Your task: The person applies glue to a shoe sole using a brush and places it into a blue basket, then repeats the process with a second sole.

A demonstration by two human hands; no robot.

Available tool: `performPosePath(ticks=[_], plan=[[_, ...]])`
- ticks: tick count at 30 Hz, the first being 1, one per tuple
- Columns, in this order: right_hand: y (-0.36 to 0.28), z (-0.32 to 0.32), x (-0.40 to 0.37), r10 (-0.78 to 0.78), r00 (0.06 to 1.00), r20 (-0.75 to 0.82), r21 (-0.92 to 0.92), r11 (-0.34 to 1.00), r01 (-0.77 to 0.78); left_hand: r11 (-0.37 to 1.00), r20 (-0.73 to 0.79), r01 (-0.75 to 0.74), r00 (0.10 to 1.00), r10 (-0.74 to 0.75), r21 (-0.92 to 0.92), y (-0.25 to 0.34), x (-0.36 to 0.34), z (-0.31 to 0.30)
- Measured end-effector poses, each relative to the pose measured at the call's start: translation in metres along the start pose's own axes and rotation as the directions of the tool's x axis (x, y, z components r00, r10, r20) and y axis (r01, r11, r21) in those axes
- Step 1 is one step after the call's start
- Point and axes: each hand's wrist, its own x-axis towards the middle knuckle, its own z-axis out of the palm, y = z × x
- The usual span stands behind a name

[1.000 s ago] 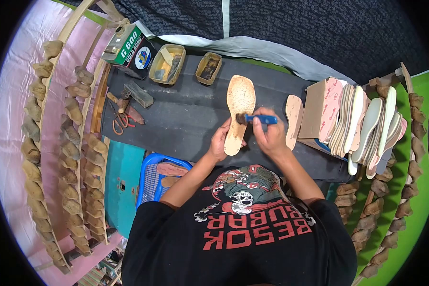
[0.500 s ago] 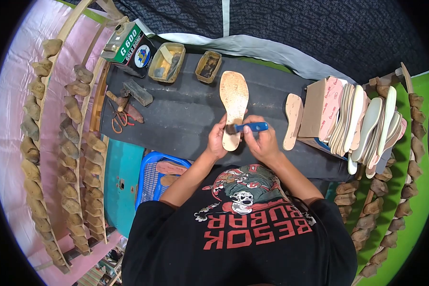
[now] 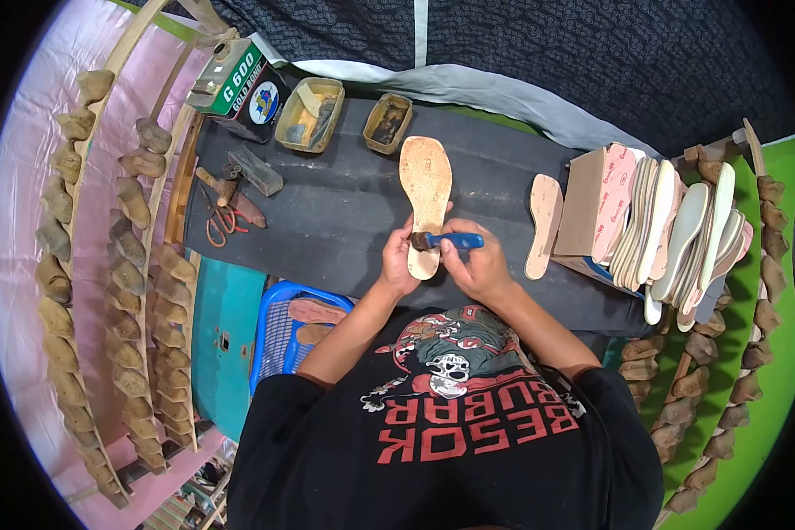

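Observation:
A tan insole point(image 3: 426, 181) stands out over the dark table, its wide end away from me. My left hand point(image 3: 399, 262) grips it by the narrow heel end, with fingers partly hidden behind it. In my right hand point(image 3: 479, 267) is a blue-handled brush point(image 3: 455, 240), held between thumb and fingers. The dark bristles touch the insole's face near the heel, close to my left fingers. Another insole point(image 3: 545, 225) lies flat on the table to the right.
A cardboard box point(image 3: 583, 199) with several insoles point(image 3: 649, 212) stands at the right. Farther back are two tubs point(image 3: 387, 124) and a metal can point(image 3: 238, 88). Scissors point(image 3: 221, 221) and a hammer point(image 3: 216, 184) lie at left. A blue basket point(image 3: 278, 327) sits below. Racks of shoe lasts point(image 3: 132, 278) flank the table.
The insole has shifted slightly left and tilted a little. My right hand and the brush have moved left with it; the bristles still touch the heel area.

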Motion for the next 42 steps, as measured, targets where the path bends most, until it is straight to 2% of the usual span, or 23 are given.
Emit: performPosePath(ticks=[3, 4, 7, 8, 16, 19, 31, 37, 42], plan=[[0.004, 0.009, 0.009, 0.028, 0.999, -0.046, 0.006, 1.0, -0.028, 0.995, -0.057, 0.047, 0.997, -0.052, -0.088, 0.004, -0.007, -0.011], [0.007, 0.009, 0.011, 0.098, 0.995, -0.022, 0.03, 0.995, -0.098, 0.998, 0.015, 0.067, 0.998, -0.067, -0.01, 0.003, -0.008, -0.031], [0.009, 0.012, 0.031, 0.009, 0.998, -0.061, -0.013, 1.0, -0.01, 0.983, 0.119, 0.123, 0.987, -0.107, -0.137, 0.008, -0.012, -0.051], [0.012, 0.013, 0.038, 0.01, 0.997, -0.075, -0.015, 1.0, -0.011, 0.991, 0.076, 0.086, 0.994, -0.078, -0.098, 0.009, -0.014, -0.051], [0.045, 0.04, 0.116, 0.25, 0.958, -0.14, 0.056, 0.968, -0.245, 0.982, -0.031, 0.003, 0.999, -0.009, -0.189, 0.02, -0.024, -0.079], [0.058, 0.056, 0.14, 0.255, 0.954, -0.157, 0.036, 0.967, -0.252, 0.98, -0.055, -0.02, 0.998, 0.009, -0.196, 0.027, -0.027, -0.088], [0.114, 0.106, 0.165, 0.345, 0.936, -0.072, -0.209, 0.912, -0.353, 0.979, -0.056, -0.072, 0.997, 0.062, -0.193, 0.067, -0.031, -0.11], [0.108, 0.098, 0.167, 0.334, 0.934, -0.132, -0.122, 0.929, -0.349, 0.984, -0.063, -0.068, 0.996, 0.058, -0.166, 0.075, -0.026, -0.11], [0.085, 0.081, 0.169, 0.351, 0.908, -0.227, 0.192, 0.931, -0.312, 0.986, -0.073, -0.089, 0.994, 0.08, -0.142, 0.077, -0.017, -0.097]])
